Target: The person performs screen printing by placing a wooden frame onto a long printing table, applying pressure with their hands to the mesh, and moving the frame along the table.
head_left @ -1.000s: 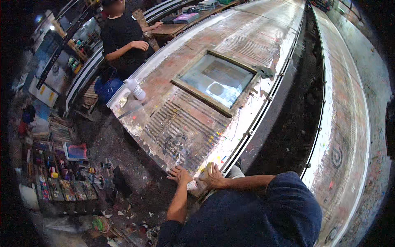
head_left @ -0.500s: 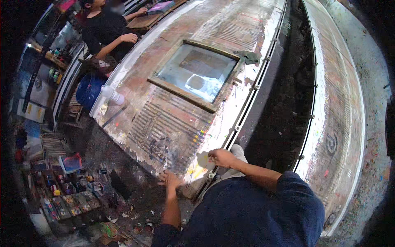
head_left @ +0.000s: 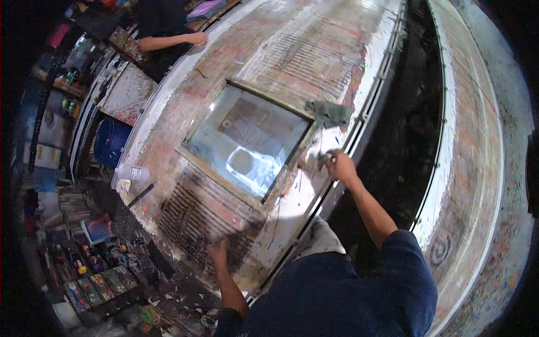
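A wood-framed screen with a pale, glossy mesh lies flat on the long, paint-stained table. My right hand is at the table's right edge, beside the frame's right side. Its fingers are bent together at a small dark piece, too unclear to name. My left hand hangs low over the ribbed, dark-stained near end of the table. Motion blurs its fingers, and I see nothing in it. A crumpled dark green cloth lies by the frame's far right corner.
A white bottle lies on the table's left edge near a dark strip. Below stands a blue barrel. Another person's arm reaches over the far left edge. A second long table runs along the right, across a dark gap.
My right hand has reached forward and right to the small dark piece beside the frame. My left hand has shifted slightly. The view has moved; the white bottle now lies on its side.
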`<state>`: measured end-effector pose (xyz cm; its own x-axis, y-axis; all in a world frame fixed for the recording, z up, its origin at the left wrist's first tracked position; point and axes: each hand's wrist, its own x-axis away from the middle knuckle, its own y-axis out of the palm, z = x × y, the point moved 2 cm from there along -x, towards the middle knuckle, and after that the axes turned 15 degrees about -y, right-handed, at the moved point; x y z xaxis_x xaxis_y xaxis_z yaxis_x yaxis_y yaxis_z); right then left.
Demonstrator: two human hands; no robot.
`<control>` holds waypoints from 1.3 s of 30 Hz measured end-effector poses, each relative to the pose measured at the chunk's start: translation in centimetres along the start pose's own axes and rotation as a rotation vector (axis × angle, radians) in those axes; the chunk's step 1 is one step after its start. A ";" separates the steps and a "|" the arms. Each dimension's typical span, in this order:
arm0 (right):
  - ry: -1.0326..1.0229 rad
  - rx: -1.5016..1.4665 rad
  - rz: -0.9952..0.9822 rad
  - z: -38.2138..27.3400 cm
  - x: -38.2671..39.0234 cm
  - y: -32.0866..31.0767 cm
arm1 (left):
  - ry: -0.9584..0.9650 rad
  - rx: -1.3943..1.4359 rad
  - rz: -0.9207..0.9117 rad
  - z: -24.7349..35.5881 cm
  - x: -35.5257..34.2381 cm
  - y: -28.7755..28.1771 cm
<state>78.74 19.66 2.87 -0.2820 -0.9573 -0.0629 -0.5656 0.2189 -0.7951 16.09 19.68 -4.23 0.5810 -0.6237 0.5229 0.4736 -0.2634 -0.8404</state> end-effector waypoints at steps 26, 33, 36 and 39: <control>0.183 0.204 0.322 15.5 -23.7 -6.1 | -0.119 0.230 0.142 22.5 7.1 13.3; -0.180 0.265 0.124 4.0 -18.6 7.6 | -0.161 0.224 0.090 21.7 4.7 14.2; -0.126 0.379 0.104 7.6 -20.3 9.8 | 0.056 0.415 0.006 22.9 5.1 12.9; -0.360 0.413 -0.132 12.8 -23.9 11.5 | 0.130 0.718 0.260 23.4 6.4 11.8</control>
<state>88.86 42.60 -12.46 0.0937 -0.9914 -0.0916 -0.2077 0.0705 -0.9756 40.89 29.78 -7.41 0.6711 -0.6932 0.2629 0.6713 0.4177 -0.6123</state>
